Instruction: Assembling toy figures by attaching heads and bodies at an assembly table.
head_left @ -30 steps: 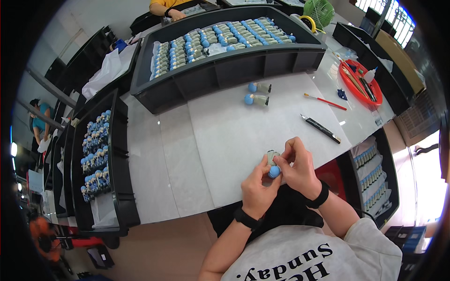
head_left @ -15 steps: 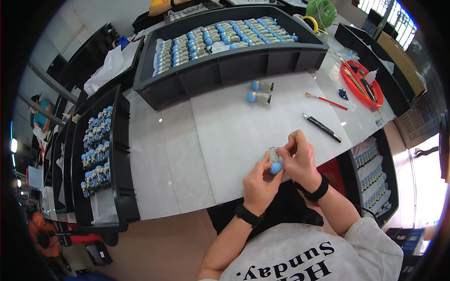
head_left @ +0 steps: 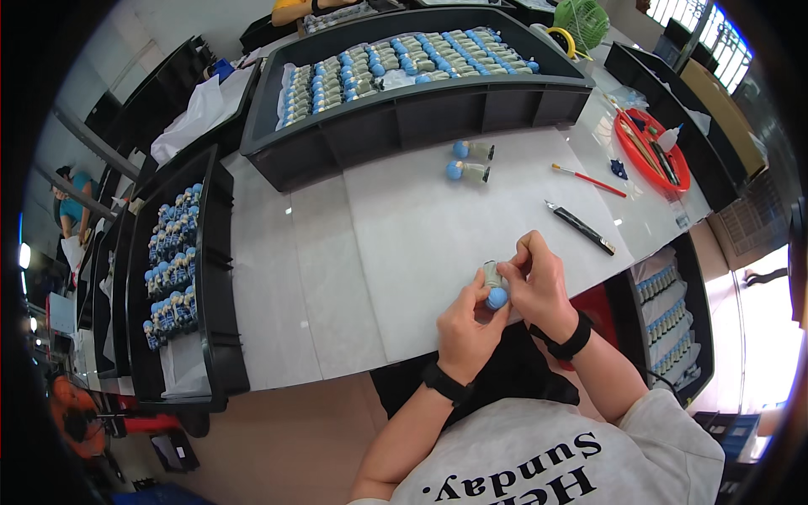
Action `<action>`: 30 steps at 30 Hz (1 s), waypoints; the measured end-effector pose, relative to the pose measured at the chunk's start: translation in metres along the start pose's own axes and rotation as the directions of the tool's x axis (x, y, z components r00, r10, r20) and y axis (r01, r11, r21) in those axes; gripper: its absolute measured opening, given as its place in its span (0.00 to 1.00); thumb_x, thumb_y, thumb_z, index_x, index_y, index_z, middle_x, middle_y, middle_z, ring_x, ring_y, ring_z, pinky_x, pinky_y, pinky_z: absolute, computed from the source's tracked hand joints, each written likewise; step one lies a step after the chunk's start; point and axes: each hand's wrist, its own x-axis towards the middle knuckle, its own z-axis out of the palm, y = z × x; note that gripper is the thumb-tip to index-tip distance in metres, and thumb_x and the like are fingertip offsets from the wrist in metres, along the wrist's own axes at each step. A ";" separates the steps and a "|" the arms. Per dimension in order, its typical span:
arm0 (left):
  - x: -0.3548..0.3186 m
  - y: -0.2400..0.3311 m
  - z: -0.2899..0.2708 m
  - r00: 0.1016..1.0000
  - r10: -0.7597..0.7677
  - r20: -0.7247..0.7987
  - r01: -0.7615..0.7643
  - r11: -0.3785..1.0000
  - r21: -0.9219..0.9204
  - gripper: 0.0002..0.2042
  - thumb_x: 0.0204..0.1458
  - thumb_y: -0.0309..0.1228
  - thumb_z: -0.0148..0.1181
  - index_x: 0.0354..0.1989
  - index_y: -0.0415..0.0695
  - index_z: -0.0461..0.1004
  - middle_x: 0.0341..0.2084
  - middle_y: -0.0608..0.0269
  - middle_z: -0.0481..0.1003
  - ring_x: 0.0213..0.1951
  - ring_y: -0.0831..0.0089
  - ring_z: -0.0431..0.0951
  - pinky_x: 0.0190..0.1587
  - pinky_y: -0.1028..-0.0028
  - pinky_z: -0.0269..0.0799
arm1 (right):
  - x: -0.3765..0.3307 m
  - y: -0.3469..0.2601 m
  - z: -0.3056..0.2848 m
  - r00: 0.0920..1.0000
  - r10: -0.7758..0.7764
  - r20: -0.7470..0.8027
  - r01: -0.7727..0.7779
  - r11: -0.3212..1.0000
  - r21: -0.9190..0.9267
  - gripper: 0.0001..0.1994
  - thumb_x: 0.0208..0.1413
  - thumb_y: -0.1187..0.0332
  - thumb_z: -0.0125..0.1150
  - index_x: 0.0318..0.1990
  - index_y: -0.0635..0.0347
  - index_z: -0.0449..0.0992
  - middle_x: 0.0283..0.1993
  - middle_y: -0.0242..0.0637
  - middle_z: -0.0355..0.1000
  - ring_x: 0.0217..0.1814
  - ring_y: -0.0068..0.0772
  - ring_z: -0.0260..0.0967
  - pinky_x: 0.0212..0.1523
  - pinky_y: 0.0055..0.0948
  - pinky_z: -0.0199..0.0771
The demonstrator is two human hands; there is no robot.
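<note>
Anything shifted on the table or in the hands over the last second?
Hardly anything. Both hands, left hand and right hand, still hold the small blue-headed figurine between them above the table's near edge; nothing was picked up or put down. The two figurines lying by the big tray, the brush and the knife stayed put.

Bright, even light; window glare right; fisheye-bent edges.

Since one second ago, the small figure with a blue round head point(head_left: 493, 286) has turned slightly between the left hand point(head_left: 468, 324) and right hand point(head_left: 539, 286). The right thumb and fingers have shifted along its grey body. Both hands sit marginally lower over the white table point(head_left: 404, 227).
</note>
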 end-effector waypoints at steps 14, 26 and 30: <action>-0.002 -0.002 0.000 0.999 0.051 -0.007 -0.051 0.998 0.040 0.12 0.37 0.22 0.65 0.28 0.33 0.67 0.43 0.42 0.70 0.26 0.76 0.77 0.29 0.80 0.73 | -0.009 -0.004 0.001 0.999 0.035 0.013 -0.036 0.997 0.062 0.11 0.43 0.83 0.54 0.26 0.62 0.56 0.17 0.35 0.55 0.17 0.25 0.51 0.19 0.24 0.56; 0.001 -0.004 -0.001 0.996 0.092 -0.004 -0.092 0.995 0.043 0.15 0.37 0.22 0.65 0.34 0.32 0.68 0.41 0.45 0.72 0.25 0.76 0.77 0.28 0.80 0.73 | 0.002 -0.005 0.004 0.997 -0.004 -0.079 0.000 0.998 -0.057 0.12 0.42 0.82 0.55 0.27 0.62 0.55 0.16 0.35 0.56 0.17 0.24 0.53 0.18 0.25 0.57; 0.000 -0.005 -0.001 0.997 0.066 -0.024 -0.066 0.998 0.019 0.15 0.37 0.22 0.65 0.34 0.32 0.68 0.41 0.45 0.72 0.25 0.76 0.77 0.28 0.80 0.73 | -0.004 -0.007 0.003 0.998 0.055 0.021 -0.055 0.998 -0.009 0.12 0.42 0.83 0.54 0.27 0.62 0.56 0.16 0.36 0.56 0.16 0.24 0.53 0.18 0.24 0.57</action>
